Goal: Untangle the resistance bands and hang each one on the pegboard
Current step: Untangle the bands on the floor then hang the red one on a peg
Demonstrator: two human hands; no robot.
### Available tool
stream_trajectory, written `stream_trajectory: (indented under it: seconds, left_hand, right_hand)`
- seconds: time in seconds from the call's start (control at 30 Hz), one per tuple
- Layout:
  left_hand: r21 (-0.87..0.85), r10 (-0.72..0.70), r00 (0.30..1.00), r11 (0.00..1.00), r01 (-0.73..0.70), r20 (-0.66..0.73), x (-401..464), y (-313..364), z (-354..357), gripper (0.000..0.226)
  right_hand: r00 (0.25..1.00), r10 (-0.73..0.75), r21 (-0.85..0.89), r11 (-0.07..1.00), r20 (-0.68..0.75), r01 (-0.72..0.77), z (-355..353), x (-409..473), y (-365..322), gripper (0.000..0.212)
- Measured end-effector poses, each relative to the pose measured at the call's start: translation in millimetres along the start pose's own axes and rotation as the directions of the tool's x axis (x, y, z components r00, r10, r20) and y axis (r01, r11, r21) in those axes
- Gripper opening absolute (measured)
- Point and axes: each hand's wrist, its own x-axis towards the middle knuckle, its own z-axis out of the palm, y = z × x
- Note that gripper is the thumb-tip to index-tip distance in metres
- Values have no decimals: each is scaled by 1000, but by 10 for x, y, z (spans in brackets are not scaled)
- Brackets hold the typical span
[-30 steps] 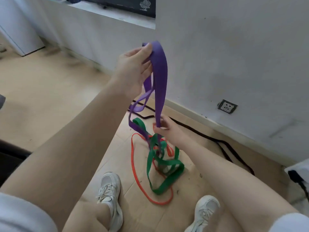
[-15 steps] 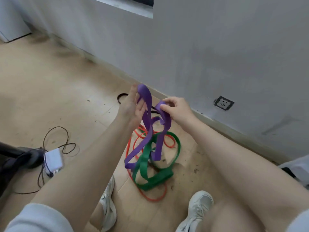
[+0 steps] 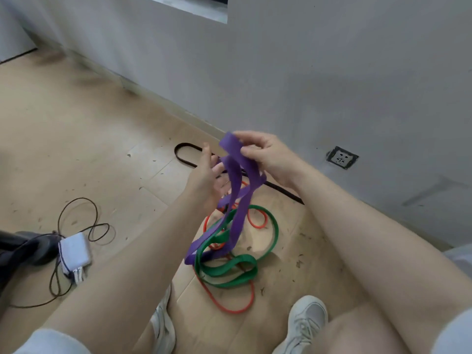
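A wide purple band (image 3: 236, 190) hangs in twisted loops from my right hand (image 3: 265, 155), which pinches its top fold. Just left of the band is my left hand (image 3: 208, 178), fingers spread, palm against a hanging strand; whether it grips is unclear. The band's lower loops reach down into a green band (image 3: 273, 226) coiled on the wooden floor. A thin red band (image 3: 229, 306) lies under and around the green one. A black band (image 3: 182, 158) lies on the floor by the wall, partly hidden behind my hands. No pegboard is in view.
A white charger block (image 3: 74, 250) with a dark looped cable (image 3: 76, 213) lies on the floor at left, beside a black object (image 3: 23, 247). My white shoes (image 3: 305, 321) stand at the bottom. A wall socket (image 3: 342, 157) sits low on the grey wall.
My left hand came down from high up and let go of the purple band's top. My right hand rose from the tangle and now pinches the band's upper fold.
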Motion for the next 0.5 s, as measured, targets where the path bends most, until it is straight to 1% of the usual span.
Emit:
stream_trajectory:
  seconds: [0.03,0.07,0.13,0.17,0.2,0.23,0.27,0.3,0.33,0.37,0.4,0.43,0.47,0.5]
  left_hand:
    - [-56,15,1000,998,-13,25,18,9,19,44]
    - [-65,35,999,997,-33,32,43,15,19,36]
    - [-48,46,999,998,-47,-23,70,47,27,20]
    - [-36,43,998,998,-45,-55,100,52,26,15]
    - [-34,42,997,998,-44,-67,126,57,28,15]
    - [-50,43,997,998,-47,-70,128,78,50,24]
    - [-73,49,996,996,-55,-75,127,110,75,35]
    - [-109,64,995,991,-72,-76,139,150,96,38]
    - [-140,84,994,986,-93,-68,143,197,120,30]
    - [-172,94,994,980,-102,-54,141,250,139,17]
    - [-202,92,995,975,-98,-39,110,316,164,4]
    - [-231,79,996,969,-84,-31,65,384,193,5]
    - [-260,66,998,963,-70,-25,12,445,216,10]
    - [-295,58,998,954,-60,-16,-41,500,232,14]
  right_hand:
    - [999,13,-101,995,50,-8,42,16,23,39]
    - [997,24,-140,990,74,-14,68,16,51,39]
    - [997,19,-151,989,81,-6,77,-9,117,37]
    - [998,-4,-181,983,67,16,69,-20,156,36]
    - [999,-31,-202,979,40,38,67,-24,203,35]
    - [998,-51,-201,978,-20,47,70,-15,270,34]
    - [994,-48,-168,985,-100,31,68,-9,344,35]
    - [986,-17,-108,994,-165,-1,51,-8,431,41]
    - [985,22,-42,999,-171,-29,20,-17,518,49]
    - [992,60,-2,998,-110,-61,-12,-30,625,56]
    - [996,93,-1,996,-2,-93,-45,-43,729,62]
    - [987,118,-27,993,110,-116,-63,-57,818,66]
    - [972,141,-59,989,187,-133,-51,-66,884,69]
    - [962,159,-88,986,222,-143,-15,-78,899,71]
